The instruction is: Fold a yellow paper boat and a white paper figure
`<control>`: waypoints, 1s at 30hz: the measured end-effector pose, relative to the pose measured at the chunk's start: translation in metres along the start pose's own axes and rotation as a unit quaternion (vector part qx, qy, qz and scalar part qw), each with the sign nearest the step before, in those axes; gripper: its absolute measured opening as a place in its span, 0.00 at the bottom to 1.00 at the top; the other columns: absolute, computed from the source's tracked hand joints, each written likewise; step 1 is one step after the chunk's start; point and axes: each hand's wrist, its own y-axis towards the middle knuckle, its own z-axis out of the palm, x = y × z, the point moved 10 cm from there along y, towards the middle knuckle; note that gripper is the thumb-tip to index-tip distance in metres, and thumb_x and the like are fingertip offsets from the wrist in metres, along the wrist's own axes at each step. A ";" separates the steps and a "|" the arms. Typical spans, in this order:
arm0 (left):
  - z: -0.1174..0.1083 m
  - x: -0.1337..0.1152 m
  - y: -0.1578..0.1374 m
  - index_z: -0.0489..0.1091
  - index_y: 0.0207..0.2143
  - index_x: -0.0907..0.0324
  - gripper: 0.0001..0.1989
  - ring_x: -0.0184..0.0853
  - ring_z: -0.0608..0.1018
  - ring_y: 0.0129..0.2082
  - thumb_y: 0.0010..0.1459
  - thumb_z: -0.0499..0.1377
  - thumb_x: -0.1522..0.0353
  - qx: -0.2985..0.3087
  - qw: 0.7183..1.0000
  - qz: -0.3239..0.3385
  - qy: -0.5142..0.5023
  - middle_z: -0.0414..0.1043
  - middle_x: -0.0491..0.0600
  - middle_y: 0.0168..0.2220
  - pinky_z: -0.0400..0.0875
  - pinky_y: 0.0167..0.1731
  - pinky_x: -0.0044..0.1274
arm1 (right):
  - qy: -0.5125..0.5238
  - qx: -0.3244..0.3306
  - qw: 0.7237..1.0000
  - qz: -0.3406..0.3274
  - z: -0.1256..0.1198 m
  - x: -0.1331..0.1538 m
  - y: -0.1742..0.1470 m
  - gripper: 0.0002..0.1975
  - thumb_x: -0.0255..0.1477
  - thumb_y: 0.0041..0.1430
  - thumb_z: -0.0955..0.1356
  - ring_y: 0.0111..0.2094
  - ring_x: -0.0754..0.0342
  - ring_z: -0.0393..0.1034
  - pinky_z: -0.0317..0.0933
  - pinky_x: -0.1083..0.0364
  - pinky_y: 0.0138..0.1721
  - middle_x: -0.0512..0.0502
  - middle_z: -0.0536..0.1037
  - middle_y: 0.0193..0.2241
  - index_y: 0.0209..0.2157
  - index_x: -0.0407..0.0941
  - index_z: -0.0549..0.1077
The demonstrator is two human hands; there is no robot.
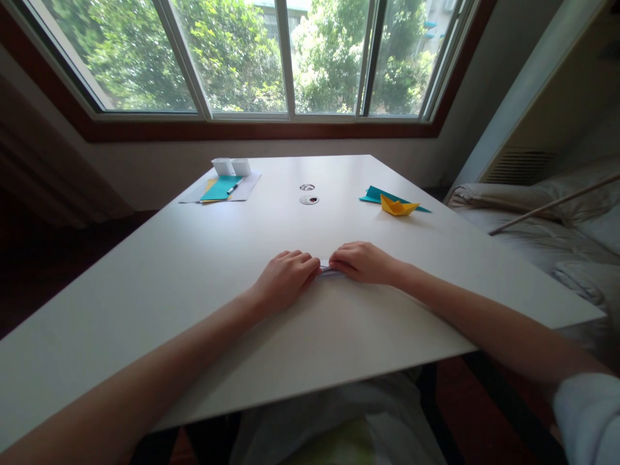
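Note:
Between my two hands, on the white table, lies a folded piece of white paper [331,271]. My left hand [288,276] is closed on its left end, fingers curled over it. From the other side my right hand [363,261] pinches the right end, its fingertips close to those of the left. Most of the paper is hidden under the fingers, so its full shape cannot be made out.
A yellow paper boat [398,206] sits before a teal folded paper [378,194] at the right. At the far left, teal sheets [221,188], a pen [235,186] and white containers [231,167] rest together. Two round pieces [309,200] lie mid-table [194,278].

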 end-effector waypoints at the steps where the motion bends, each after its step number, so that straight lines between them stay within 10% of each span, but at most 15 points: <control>1: 0.000 0.002 0.001 0.65 0.30 0.59 0.12 0.34 0.71 0.31 0.62 0.45 0.68 -0.004 1.000 -0.011 -0.005 0.71 0.49 0.30 0.62 0.33 0.26 | 0.001 -0.002 1.000 0.010 0.000 -0.002 0.001 0.12 0.29 0.60 0.59 0.31 0.55 0.68 0.58 0.57 0.34 0.45 0.76 0.30 0.33 0.42 0.73; 30: 0.007 0.006 -0.002 0.65 0.45 0.55 0.12 0.38 0.72 0.42 0.60 0.49 0.68 0.002 0.998 0.009 -0.069 0.69 0.50 0.45 0.65 0.41 0.30 | 0.059 0.011 0.993 0.100 0.012 -0.025 0.006 0.11 0.28 0.61 0.59 0.33 0.56 0.65 0.57 0.57 0.36 0.44 0.72 0.31 0.34 0.41 0.71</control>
